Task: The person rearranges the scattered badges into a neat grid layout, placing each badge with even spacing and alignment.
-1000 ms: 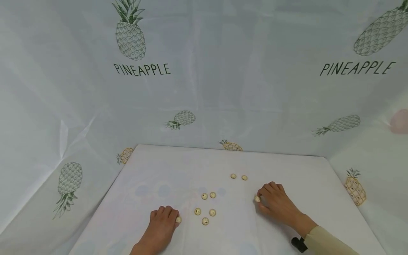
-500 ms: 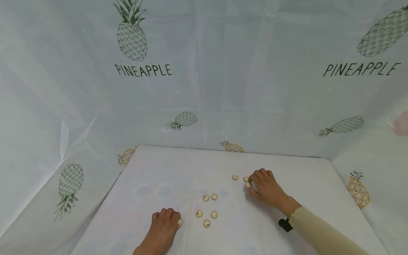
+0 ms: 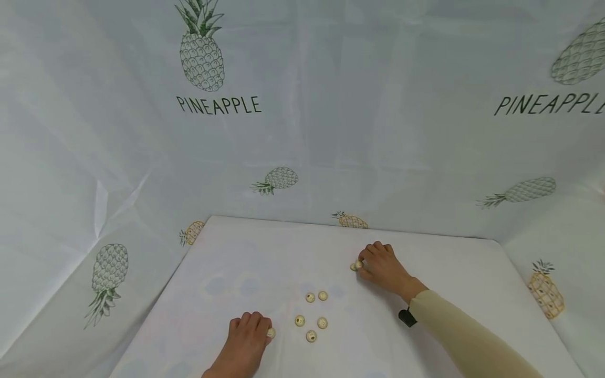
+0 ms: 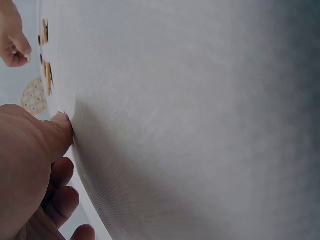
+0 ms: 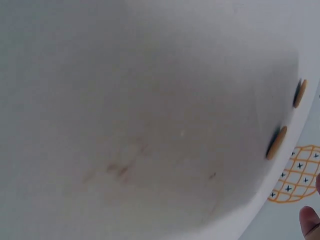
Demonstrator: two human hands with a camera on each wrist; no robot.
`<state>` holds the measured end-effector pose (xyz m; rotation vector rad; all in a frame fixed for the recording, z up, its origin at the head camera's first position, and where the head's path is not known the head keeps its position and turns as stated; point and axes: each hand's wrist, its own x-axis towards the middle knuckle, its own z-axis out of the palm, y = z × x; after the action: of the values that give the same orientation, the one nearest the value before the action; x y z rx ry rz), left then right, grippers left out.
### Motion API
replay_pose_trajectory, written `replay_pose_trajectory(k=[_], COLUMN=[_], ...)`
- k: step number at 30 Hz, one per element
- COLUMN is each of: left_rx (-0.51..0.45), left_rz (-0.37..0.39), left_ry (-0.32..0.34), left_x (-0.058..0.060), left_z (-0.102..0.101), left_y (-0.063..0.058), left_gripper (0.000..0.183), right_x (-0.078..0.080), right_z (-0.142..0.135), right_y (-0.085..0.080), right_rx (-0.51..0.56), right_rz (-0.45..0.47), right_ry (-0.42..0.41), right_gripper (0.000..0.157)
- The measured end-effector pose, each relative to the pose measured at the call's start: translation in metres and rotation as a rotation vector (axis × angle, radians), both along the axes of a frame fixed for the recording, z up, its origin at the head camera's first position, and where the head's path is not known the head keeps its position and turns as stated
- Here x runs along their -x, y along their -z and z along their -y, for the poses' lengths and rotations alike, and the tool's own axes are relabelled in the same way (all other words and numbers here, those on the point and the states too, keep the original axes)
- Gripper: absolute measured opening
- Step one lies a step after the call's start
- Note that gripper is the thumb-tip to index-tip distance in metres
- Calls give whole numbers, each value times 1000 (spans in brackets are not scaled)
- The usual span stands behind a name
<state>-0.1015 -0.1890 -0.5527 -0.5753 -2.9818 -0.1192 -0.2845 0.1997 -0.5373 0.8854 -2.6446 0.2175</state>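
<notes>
Cream disc [image 3: 358, 264], pinched in the grip of the right hand [image 3: 382, 269], had just been moved leftward to beside a far disc [image 3: 353, 267] on the tabletop [image 3: 264, 244], apparently grouping them; a nearer disc [image 3: 271, 333] was pinched by the left hand [image 3: 248, 336].

"PINEAPPLE" [image 3: 219, 105] in dark capitals, twice on pale backdrop [image 3: 354, 136], right one clipped

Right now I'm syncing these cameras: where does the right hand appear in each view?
Head: right hand, right of centre, below mid-height.
Left wrist: that hand, top left corner.
Right wrist: only partly, at the lower right edge.
Shared landmark: the white tabletop.
</notes>
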Motion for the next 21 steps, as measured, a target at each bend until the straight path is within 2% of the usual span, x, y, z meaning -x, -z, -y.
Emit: replay_pose_trajectory(k=[7,15,21], left_rx=[-3,8,19], left_rz=[34,28,31], left_ry=[0,-8,-11], left_x=[0,-1,-1], left_z=[0,0,0], left_y=[-1,-3,-4], left_gripper=[29,30,31], right_x=[6,10,15], right_z=[26,55,66], right_y=[2,4,7], right_rx=[-17,-17,-18], right_rz=[36,80,137], right_ry=[0,-33,-31], right_gripper=[17,16,12])
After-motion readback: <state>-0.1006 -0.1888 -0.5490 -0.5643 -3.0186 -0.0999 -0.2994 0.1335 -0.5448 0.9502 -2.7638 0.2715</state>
